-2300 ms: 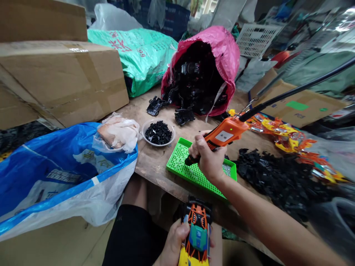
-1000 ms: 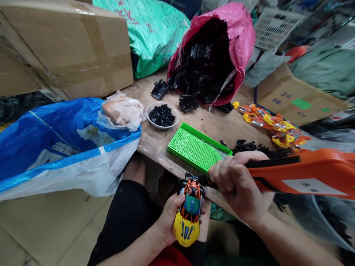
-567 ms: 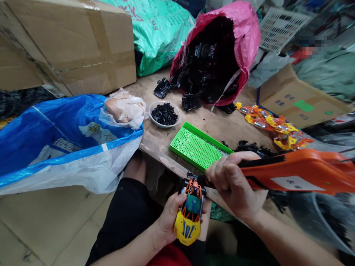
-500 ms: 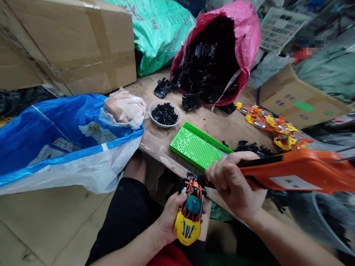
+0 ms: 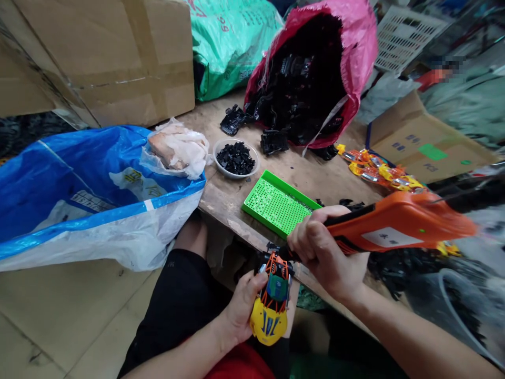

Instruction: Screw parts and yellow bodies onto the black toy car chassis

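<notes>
My left hand (image 5: pixel 242 305) is wrapped round a toy car (image 5: pixel 272 300) with a yellow hood, green roof and orange frame, held over my lap by the table edge. My right hand (image 5: pixel 325 252) grips an orange electric screwdriver (image 5: pixel 398 223), whose body points off to the right. Its front end meets the far end of the car; the tip itself is hidden. Just beyond my right hand lies a green perforated tray (image 5: pixel 258 205) holding small shiny pieces, seemingly screws.
A bowl (image 5: pixel 225 172) of small black parts sits behind the tray. Black car parts spill from a pink sack (image 5: pixel 359 68). Yellow-orange car bodies (image 5: pixel 389 171) lie to the right. An open blue-lined sack (image 5: pixel 98 210) stands left, below a cardboard box (image 5: pixel 130 63).
The screwdriver's rear end has swung slightly up and left with my right hand. The toy car stays in my left hand, almost in place. The view has shifted a little.
</notes>
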Motion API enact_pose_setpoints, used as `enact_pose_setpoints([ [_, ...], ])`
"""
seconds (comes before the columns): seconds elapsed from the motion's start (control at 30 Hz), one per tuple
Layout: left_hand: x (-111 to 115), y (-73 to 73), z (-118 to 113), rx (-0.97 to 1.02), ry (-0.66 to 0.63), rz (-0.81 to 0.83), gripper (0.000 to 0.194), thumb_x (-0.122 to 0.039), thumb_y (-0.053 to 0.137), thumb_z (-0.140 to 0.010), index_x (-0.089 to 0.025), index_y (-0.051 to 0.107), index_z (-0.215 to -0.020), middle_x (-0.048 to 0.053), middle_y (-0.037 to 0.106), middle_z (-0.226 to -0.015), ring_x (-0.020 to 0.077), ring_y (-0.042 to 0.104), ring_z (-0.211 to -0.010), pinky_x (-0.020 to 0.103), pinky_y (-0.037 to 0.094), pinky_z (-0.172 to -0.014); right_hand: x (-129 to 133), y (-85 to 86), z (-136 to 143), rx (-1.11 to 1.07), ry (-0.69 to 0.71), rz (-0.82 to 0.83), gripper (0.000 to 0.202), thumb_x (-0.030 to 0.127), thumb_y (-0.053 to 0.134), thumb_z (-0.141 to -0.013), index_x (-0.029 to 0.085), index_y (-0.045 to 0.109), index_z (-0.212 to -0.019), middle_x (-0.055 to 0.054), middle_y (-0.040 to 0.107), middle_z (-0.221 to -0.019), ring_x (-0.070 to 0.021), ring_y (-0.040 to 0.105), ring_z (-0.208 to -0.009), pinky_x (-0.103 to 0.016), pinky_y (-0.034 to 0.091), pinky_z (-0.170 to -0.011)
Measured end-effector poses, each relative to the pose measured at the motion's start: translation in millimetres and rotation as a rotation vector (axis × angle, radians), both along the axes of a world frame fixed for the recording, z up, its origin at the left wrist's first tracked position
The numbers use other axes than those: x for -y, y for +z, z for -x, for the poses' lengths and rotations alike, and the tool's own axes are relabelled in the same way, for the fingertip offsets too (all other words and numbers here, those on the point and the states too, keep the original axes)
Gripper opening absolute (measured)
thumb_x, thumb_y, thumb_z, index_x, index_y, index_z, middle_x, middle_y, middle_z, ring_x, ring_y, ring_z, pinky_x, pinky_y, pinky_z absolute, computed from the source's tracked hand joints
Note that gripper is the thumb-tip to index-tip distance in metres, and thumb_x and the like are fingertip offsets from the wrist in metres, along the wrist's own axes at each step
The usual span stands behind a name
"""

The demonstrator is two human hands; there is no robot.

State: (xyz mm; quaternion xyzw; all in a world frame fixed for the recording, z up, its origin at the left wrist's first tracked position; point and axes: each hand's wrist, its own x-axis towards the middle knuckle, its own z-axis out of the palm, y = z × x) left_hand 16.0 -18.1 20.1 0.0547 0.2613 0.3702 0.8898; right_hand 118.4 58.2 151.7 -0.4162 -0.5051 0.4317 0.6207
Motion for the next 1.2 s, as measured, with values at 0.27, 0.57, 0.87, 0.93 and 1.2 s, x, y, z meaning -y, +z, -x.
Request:
enact_pose_setpoints([
  [0.27, 2, -2.0, -3, -0.010, 0.042, 0.029, 0.050, -0.052, 0.082, -0.075, -0.010, 0.067, -0.097, 0.007, 0.072, -0.080, 0.0176, 0.066, -0.069, 0.032, 0.052, -0.069, -8, -1.4, 7, -0.039, -0.013, 0.088, 0.020, 0.025, 0.077, -0.084, 0.023, 0.057, -0.084, 0.012, 0.047, -0.049, -0.0057, 0.043, -0.035, -0.019, 0.039, -0.036],
  [0.57, 0, 0.9, -4, -0.011, 0.048, 0.057, 0.051, -0.054, 0.085, -0.069, -0.012, 0.068, -0.092, 0.006, 0.072, -0.076, 0.0172, 0.066, -0.066, 0.031, 0.053, -0.067, -13, -4.0, 7, -0.034, -0.075, 0.118, 0.017, 0.024, 0.076, -0.084, 0.022, 0.059, -0.085, 0.011, 0.050, -0.049, -0.0053, 0.043, -0.036, -0.019, 0.039, -0.037],
  [0.87, 2, 4.8, -5, -0.015, 0.060, 0.114, 0.049, -0.054, 0.085, -0.066, -0.012, 0.069, -0.086, 0.008, 0.072, -0.072, 0.0192, 0.067, -0.064, 0.032, 0.054, -0.066, -28, 22.6, -6, -0.072, -0.106, -0.010, 0.024, 0.027, 0.078, -0.082, 0.022, 0.055, -0.081, 0.012, 0.044, -0.045, -0.0057, 0.038, -0.035, -0.021, 0.038, -0.039],
  [0.93, 1, 8.4, -4, 0.004, 0.032, 0.133, 0.051, -0.056, 0.085, -0.064, -0.012, 0.070, -0.086, 0.009, 0.073, -0.072, 0.0204, 0.068, -0.065, 0.032, 0.053, -0.067, -40, 22.7, -8, -0.069, -0.145, -0.058, 0.026, 0.027, 0.078, -0.081, 0.022, 0.053, -0.080, 0.012, 0.044, -0.045, -0.0061, 0.039, -0.035, -0.022, 0.038, -0.039],
  [1.2, 3, 2.0, -3, 0.031, -0.004, 0.114, 0.050, -0.059, 0.079, -0.071, -0.012, 0.072, -0.089, 0.009, 0.072, -0.075, 0.0195, 0.066, -0.068, 0.032, 0.051, -0.068, -98, -16.4, -11, -0.061, -0.274, -0.177, 0.019, 0.029, 0.072, -0.084, 0.022, 0.055, -0.083, 0.012, 0.046, -0.046, -0.0066, 0.043, -0.035, -0.022, 0.042, -0.040],
])
